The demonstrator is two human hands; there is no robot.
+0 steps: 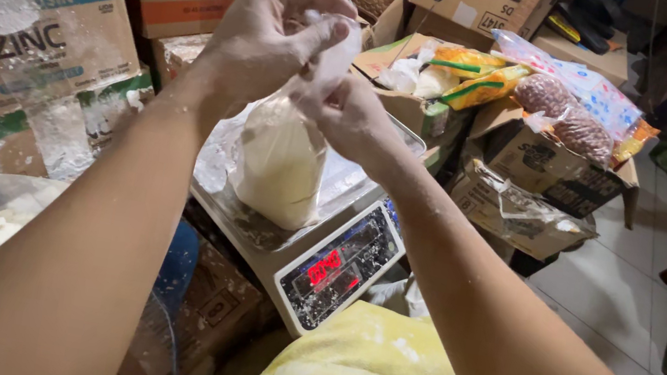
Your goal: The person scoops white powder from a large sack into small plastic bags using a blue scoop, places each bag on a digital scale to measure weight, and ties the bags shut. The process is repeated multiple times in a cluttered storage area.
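Pinched shut between the left hand [263, 38] and right hand [346, 109], the neck of a clear plastic bag of pale powder [280, 161] is held upright, so the bag's base is kept resting on the digital scale's steel pan [214, 182], beside stacked cardboard boxes [27, 41].

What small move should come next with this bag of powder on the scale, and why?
Probably finish twisting the neck shut. Both hands, left hand and right hand, pinch the gathered top of the clear bag of pale powder, which sits on the scale with its top not yet tied.
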